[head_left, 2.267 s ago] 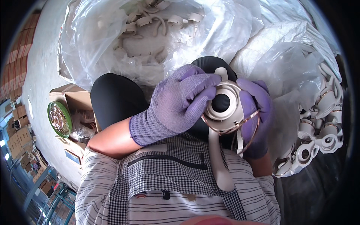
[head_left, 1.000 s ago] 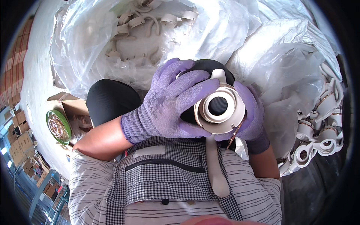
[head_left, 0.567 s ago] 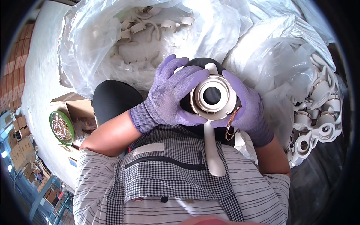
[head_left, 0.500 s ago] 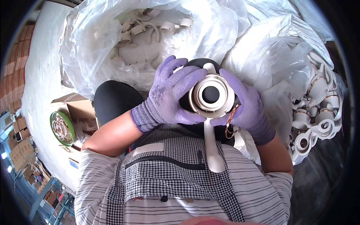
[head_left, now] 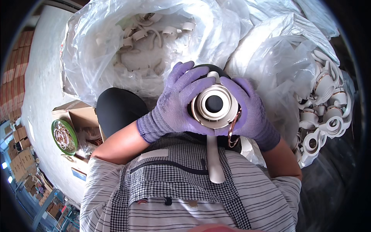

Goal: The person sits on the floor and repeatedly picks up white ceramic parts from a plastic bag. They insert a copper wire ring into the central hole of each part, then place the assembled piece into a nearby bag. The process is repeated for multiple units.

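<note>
In front of my lap I hold a cream plastic ring-shaped part (head_left: 215,120) between both hands, its round opening facing up. A long cream handle (head_left: 215,164) extends from its near side, and a short tab sticks out at the far side. My left hand (head_left: 177,100), in a purple glove, curls round the left side of the rim. My right hand (head_left: 249,110), gloved alike, wraps the right side. Thin copper-coloured rings (head_left: 231,136) hang at the right hand by the rim; how they are held is hidden.
A clear plastic bag (head_left: 92,58) ahead contains several loose cream parts. On the right, a pile of similar handled parts (head_left: 328,116) with copper-coloured bands lies by another bag. At left stand a cardboard box (head_left: 85,116) and a green-rimmed round dish (head_left: 73,149) of rings.
Both hands have closed in slightly round the cream part, the fingers lying nearer its rim. The part and hands sit a little lower in view; the whole view has shifted slightly.
</note>
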Tool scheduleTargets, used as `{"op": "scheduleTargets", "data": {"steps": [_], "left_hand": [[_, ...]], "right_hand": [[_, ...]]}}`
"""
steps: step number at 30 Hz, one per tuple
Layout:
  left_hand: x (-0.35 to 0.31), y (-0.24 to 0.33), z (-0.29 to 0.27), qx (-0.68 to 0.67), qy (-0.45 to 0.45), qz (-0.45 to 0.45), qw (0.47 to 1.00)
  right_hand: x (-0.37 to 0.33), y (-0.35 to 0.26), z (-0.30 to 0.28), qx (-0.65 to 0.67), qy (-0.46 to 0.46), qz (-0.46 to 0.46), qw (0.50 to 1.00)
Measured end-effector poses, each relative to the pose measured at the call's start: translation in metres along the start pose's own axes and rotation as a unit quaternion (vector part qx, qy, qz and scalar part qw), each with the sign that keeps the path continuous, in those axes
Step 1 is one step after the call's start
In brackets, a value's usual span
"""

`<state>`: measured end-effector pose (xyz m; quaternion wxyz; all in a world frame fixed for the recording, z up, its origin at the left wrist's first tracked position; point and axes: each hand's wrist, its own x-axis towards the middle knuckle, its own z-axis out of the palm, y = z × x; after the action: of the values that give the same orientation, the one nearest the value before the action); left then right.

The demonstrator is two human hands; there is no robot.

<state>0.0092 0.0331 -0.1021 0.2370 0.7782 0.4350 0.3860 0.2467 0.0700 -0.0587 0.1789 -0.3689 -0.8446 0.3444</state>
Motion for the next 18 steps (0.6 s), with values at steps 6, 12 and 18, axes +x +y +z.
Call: {"op": "scheduleTargets", "data": {"steps": [6,12,18], "left_hand": [[-0.001,-0.013,0.003,0.036,-0.017,-0.012,0.999],[-0.010,-0.019,0.011,0.018,0.001,-0.013,1.000],[-0.011,-0.024,0.025,-0.006,0.054,0.049,0.997]], "right_hand": [[0.008,0.026,0.008,-0.015,-0.011,-0.026,0.999],[-0.001,0.037,0.027,-0.014,-0.002,0.003,1.000],[-0.006,0.034,0.032,-0.055,-0.013,-0.003,0.998]]}}
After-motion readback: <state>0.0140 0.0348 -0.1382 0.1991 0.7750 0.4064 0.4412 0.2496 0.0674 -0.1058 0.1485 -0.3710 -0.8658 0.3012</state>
